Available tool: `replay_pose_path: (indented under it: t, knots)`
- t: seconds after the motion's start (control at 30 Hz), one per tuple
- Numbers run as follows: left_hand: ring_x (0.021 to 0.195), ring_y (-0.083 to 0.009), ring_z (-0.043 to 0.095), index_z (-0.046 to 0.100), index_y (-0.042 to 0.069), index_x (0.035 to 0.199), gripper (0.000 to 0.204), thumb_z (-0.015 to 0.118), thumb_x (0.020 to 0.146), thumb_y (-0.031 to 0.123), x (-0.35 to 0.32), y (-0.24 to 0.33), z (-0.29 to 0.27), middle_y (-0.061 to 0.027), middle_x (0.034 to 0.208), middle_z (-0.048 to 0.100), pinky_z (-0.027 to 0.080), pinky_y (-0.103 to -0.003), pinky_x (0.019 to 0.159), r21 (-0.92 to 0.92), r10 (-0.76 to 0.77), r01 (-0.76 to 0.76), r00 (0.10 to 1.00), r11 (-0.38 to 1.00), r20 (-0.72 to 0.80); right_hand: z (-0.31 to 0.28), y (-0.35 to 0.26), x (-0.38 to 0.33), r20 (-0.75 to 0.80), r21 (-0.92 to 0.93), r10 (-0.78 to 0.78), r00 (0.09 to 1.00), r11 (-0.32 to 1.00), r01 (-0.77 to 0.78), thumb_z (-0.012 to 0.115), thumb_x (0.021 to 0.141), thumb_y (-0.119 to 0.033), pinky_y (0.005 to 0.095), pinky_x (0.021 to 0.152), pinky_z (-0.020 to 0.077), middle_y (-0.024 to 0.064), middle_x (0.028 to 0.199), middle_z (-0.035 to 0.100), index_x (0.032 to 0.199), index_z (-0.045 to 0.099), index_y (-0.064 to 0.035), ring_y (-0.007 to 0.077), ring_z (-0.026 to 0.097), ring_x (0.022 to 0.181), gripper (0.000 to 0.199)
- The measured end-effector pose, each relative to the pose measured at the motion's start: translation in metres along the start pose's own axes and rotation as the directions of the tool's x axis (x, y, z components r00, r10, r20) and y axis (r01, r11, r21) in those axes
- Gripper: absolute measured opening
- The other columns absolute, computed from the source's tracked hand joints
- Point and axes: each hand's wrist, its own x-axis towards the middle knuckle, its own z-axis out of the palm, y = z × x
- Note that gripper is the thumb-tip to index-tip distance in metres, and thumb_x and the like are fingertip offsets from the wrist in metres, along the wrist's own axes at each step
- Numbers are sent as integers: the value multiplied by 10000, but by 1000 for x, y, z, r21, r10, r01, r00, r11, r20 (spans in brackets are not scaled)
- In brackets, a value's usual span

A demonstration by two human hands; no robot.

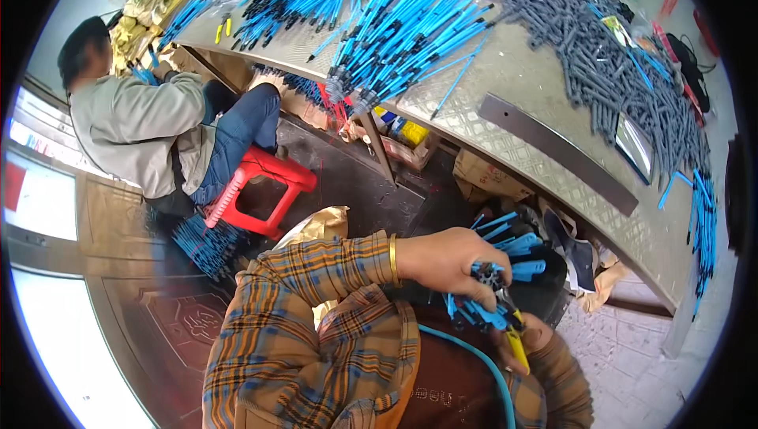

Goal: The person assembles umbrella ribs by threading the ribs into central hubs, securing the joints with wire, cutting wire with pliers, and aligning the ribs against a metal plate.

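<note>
Below the near edge of the table (553,125), over the person's lap, the left hand (450,259) is closed around a bundle of blue pieces (485,303), gripping them tight so the ends line up toward the other hand. The right hand (537,334) sits just beneath the bundle and appears curled around a yellow-handled tool (517,346), though its fingers are mostly hidden, so how firmly it grips cannot be told for sure. More loose blue pieces (513,239) lie in a dark container just beyond the hands, close enough to grab without reaching. On the tabletop, long blue rods (403,34) are heaped near the far edge and grey rods (608,58) spread toward the right side, sorted by colour into separate piles. A flat metal strip (553,149) lies near the table's front edge. At the left end, another person (134,125) sits on a red stool (264,184), bent over their own stock.
</note>
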Motion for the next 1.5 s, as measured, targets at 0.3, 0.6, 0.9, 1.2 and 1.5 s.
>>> replay_pose_path:
  t: [0.3,0.6,0.9,1.2,1.5]
  knots:
    - [692,-321,603,591,64,958,379,720,717,326,-6,-7,7,-138,770,625,468,-363,606,-5,124,-126,980,992,-157,7,-13,-29,-100,-895,-413,905,434,99,577,747,-99,384,844,457,215,1092,547,1265,378,9,305,581,968,566]
    - [708,-282,625,592,77,1002,386,717,718,306,-3,0,-6,-136,781,636,483,-358,624,-10,-28,26,986,1000,-166,59,-60,-31,-190,-953,-725,662,298,54,553,767,-133,381,828,459,195,1042,563,1305,338,13,303,585,954,598]
    - [802,-221,633,609,27,994,434,762,682,289,-1,-4,-17,-94,908,637,488,-315,705,-41,-45,45,999,998,0,27,-47,-11,171,142,-105,980,986,81,517,790,-31,302,593,523,155,783,603,1341,291,-53,227,623,646,596]
    - [769,-230,620,607,25,950,462,757,663,355,6,-3,-2,-92,858,628,470,-317,673,-20,-94,94,996,995,9,34,-21,-11,-28,134,-131,991,982,134,554,767,-12,300,548,508,142,806,625,1339,276,-38,215,614,581,636]
    - [764,-269,619,587,51,976,424,748,685,313,7,1,-1,-103,862,624,469,-319,657,50,-123,123,992,991,5,44,-28,-23,-180,-434,-303,936,878,201,533,853,-99,294,566,513,138,815,619,1237,371,-14,200,621,612,426]
